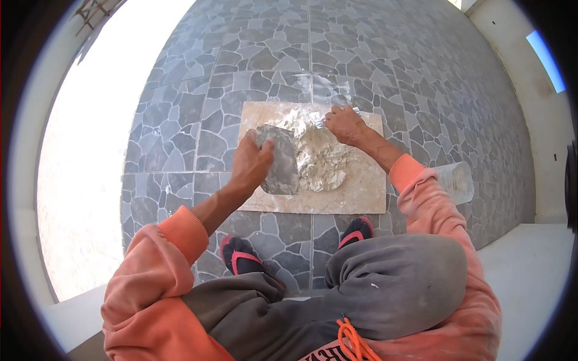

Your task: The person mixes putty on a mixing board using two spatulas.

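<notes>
A heap of white, paste-like plaster (322, 162) lies on a beige tile board (367, 192) in front of my feet. My left hand (253, 159) grips the left edge of a grey flat plate (281, 162), thumb on top, with the plate against the left side of the heap. At the heap's upper right, my right hand (346, 125) is closed, fingers curled down. Something whitish shows by its fingertips, but whether this is a tool or plaster is too small to tell.
A translucent plastic container (456, 182) stands right of the board, partly behind my right sleeve. White smears (331, 89) mark the stone-patterned floor (259, 57) beyond the board. My sandalled feet (244, 256) are close to its near edge. Pale walls (512, 60) rise at the right.
</notes>
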A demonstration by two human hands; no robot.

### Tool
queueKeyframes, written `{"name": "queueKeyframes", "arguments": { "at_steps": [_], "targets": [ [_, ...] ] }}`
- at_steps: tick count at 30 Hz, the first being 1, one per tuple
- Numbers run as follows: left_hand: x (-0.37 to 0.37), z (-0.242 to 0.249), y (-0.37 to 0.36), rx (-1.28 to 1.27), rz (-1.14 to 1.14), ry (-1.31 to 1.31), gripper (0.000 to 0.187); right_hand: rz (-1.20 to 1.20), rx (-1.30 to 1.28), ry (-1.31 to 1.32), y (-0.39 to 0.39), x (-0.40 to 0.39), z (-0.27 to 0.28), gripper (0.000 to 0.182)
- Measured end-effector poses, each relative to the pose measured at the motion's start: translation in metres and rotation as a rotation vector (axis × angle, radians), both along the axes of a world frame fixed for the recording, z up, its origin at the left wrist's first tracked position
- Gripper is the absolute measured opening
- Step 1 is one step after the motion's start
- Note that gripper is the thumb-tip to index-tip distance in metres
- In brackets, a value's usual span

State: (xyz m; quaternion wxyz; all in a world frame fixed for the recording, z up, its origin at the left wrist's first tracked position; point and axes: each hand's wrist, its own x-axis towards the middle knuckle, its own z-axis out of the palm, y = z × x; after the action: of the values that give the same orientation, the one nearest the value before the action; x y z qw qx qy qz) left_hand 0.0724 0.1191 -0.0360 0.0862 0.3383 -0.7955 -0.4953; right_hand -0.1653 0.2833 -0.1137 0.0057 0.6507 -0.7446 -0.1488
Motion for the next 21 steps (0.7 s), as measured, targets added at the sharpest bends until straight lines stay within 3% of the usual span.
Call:
{"name": "queueKeyframes", "arguments": {
  "at_steps": [2,6,10,15,19,21],
  "targets": [
    [-0.002,0.005,0.0,-0.005,0.001,-0.019,0.041,0.03,0.128,-0.046,0.005,0.009,-0.038,0.013],
    [0.001,-0.008,-0.006,-0.006,-0.016,-0.007,0.039,0.023,0.289,-0.125,0.008,0.009,-0.003,0.011],
    [0.001,-0.005,-0.003,0.03,-0.018,0.007,0.038,-0.055,-0.069,-0.073,-0.006,-0.021,0.006,0.012],
    [-0.004,0.003,0.0,0.017,-0.019,-0.041,0.038,0.025,0.245,-0.081,0.0,-0.009,-0.045,0.015],
    [-0.002,-0.009,-0.003,0.031,-0.021,-0.019,0.04,-0.011,0.239,-0.134,-0.002,-0.032,0.0,0.017],
    [-0.002,-0.016,-0.001,0.065,-0.013,-0.031,0.04,-0.043,0.064,-0.08,-0.009,-0.035,-0.003,0.018]
  ]
}}
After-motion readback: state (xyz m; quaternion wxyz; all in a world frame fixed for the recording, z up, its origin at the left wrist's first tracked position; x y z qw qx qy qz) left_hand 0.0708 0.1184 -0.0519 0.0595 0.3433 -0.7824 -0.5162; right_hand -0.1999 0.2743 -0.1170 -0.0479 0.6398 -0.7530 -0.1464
